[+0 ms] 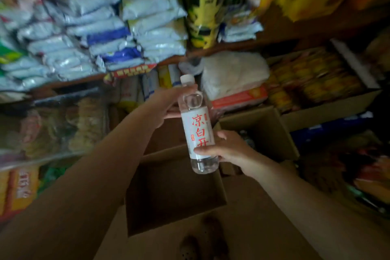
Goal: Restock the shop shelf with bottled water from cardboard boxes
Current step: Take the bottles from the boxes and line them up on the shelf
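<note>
A clear water bottle [197, 124] with a white cap and a white label with red characters is held upright in mid-air, above open cardboard boxes. My right hand [224, 148] grips its lower part, fingers curled round the label. My left hand [168, 103] holds the upper part from behind, near the neck, partly hidden by the bottle. An open cardboard box [261, 126] behind the bottle shows a few bottle tops inside. A nearer open box [168, 188] looks dark inside.
Wooden shelves [242, 46] hold stacked white and blue bags [101, 34], yellow packs [202, 17] and a white bag [232, 74]. A box of yellow packets [312, 78] stands at the right. Wrapped goods [52, 129] fill the left shelf.
</note>
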Motion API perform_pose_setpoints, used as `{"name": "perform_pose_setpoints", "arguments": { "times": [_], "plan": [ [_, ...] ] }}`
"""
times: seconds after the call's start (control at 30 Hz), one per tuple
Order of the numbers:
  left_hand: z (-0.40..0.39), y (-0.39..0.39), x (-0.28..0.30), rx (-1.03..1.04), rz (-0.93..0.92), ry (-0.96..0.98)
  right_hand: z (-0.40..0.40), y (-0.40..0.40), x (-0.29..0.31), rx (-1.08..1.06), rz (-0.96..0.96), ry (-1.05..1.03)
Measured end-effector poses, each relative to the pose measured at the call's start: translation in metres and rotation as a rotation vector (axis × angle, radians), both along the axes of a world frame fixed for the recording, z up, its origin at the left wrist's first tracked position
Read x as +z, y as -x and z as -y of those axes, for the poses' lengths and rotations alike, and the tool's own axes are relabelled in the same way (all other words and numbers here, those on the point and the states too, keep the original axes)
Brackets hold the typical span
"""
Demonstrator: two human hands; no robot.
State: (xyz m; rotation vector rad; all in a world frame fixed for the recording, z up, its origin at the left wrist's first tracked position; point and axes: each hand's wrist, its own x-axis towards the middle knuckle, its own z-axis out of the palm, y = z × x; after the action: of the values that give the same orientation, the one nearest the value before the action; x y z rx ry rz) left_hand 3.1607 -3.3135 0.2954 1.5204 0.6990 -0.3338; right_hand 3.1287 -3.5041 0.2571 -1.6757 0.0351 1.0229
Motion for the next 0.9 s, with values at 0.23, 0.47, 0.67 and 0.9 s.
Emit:
{"name": "perform_pose_setpoints", "arguments": {
  "times": [0.23,0.47,0.67,0.9],
  "plan": [
    [0.098,-0.050,0.178,-0.267,0.268,-0.054,0.086,-0.021,0.151,-0.227,0.269,-0.060],
    [0.256,-0.065,0.293,-0.510,0.454,-0.062,0.228,-0.005,0.255,-0.484,0.453,0.000],
    [0.410,-0.046,0.372,-0.681,0.600,0.033,0.367,0.021,0.326,-0.717,0.585,0.090],
    [0.571,-0.013,0.435,-0.970,0.709,0.110,0.515,0.072,0.380,-0.941,0.691,0.134]
  ]
}}
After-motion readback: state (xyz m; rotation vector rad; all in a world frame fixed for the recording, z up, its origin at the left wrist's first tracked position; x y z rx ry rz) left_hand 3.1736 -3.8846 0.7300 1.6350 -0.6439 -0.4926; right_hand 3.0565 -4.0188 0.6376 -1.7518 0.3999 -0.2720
